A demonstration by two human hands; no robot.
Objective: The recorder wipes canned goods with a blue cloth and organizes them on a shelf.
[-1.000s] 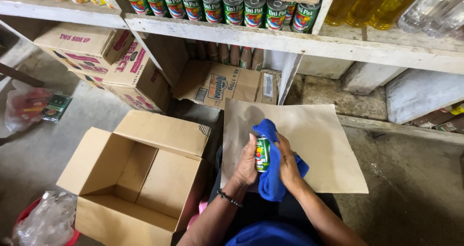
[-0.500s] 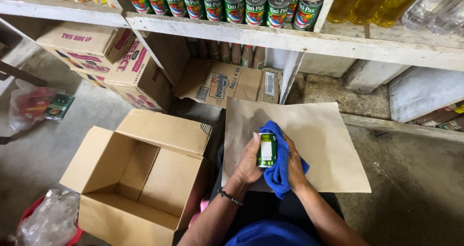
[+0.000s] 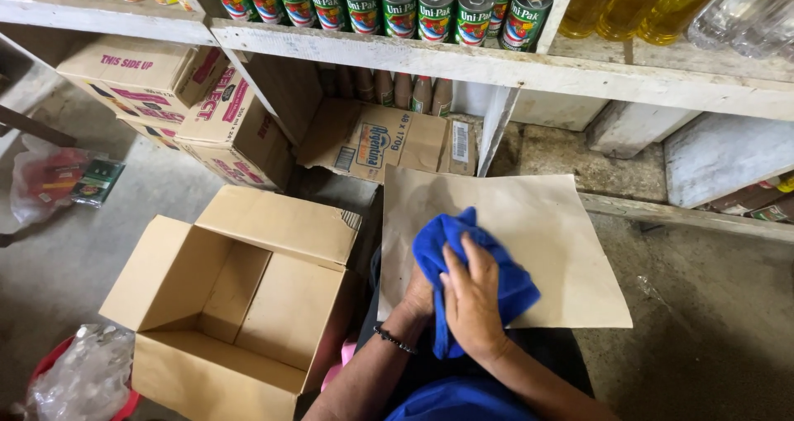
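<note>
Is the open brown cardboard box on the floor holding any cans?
No, the open brown cardboard box shows only its bare inside walls and bottom.

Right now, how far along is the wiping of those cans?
A row of cans already stands on the shelf, and the open cardboard box beside the person shows nothing inside. In hand: the right hand presses a blue cloth around something hidden, the left hand underneath. No unwiped cans are in view, so I cannot tell how much is left.
</note>
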